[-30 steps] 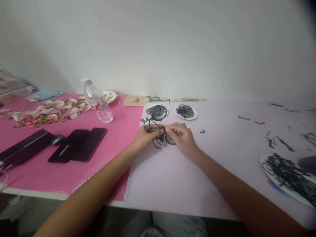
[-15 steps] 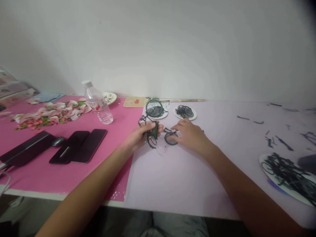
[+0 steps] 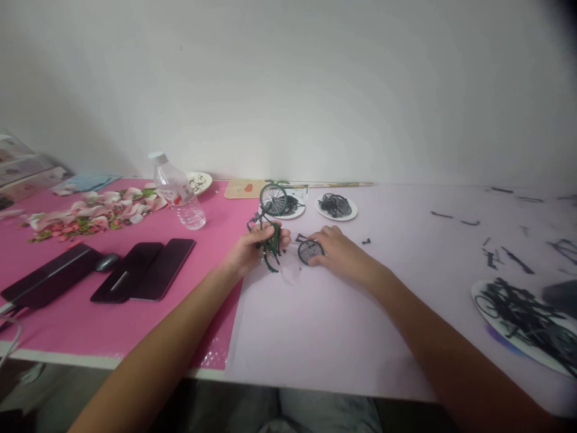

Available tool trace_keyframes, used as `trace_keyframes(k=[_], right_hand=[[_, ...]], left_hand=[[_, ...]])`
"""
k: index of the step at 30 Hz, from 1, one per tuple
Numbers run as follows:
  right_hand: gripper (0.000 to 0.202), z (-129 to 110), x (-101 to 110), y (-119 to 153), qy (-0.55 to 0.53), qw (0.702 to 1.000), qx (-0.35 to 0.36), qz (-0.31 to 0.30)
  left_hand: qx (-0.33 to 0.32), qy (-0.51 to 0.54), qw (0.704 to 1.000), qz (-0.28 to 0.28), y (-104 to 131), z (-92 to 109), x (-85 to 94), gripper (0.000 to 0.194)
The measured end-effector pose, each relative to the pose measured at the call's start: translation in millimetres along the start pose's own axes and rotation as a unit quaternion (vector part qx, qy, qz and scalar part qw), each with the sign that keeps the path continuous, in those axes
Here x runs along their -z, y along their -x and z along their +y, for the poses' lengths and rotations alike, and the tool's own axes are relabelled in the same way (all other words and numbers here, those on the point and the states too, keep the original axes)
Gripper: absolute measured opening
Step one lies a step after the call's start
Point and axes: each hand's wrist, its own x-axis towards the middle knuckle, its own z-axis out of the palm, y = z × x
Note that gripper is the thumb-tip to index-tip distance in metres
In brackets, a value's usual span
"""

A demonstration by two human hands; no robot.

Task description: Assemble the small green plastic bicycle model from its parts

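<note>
My left hand [image 3: 250, 249] is closed around a dark green model bicycle [image 3: 274, 239], held tilted with its one visible wheel [image 3: 273, 199] pointing up and away from me. My fingers hide part of its frame. To the right, my right hand [image 3: 336, 249] grips the edge of a loose black spoked model wheel [image 3: 311, 252] between thumb and fingers. At the wheel's upper left lies a small dark bracket-like part [image 3: 301, 238]. Whether the wheel still rests on the table cannot be made out.
Two white plates of dark parts, the right one [image 3: 355, 211] among them, stand near the wall. At right are loose parts [image 3: 517, 260] and a larger loaded plate [image 3: 478, 300]. Leftward stand a water bottle [image 3: 178, 192], phones [image 3: 162, 269], a mouse [image 3: 107, 261] and artificial petals [image 3: 97, 210].
My right hand has moved slightly left and closed on the wheel's edge, uncovering a small black part on the table behind it. The bicycle in my left hand has shifted a little left.
</note>
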Motion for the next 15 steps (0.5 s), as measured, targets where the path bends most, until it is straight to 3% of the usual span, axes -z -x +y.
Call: trace_keyframes(k=[6,15], right_hand=[[0.027,-4.7,-0.9,-1.9,-0.037,0.998,0.027,0.052],[0.014,-17.9,0.4,-3.0,-0.235,0.970,-0.010,0.069]], left_hand=[[-0.021,-0.011,0.999,0.031,-2.1,0.4,-1.7,0.027],[-0.046,-0.041,0.993,0.097,-8.8,-1.0,1.2,0.027]])
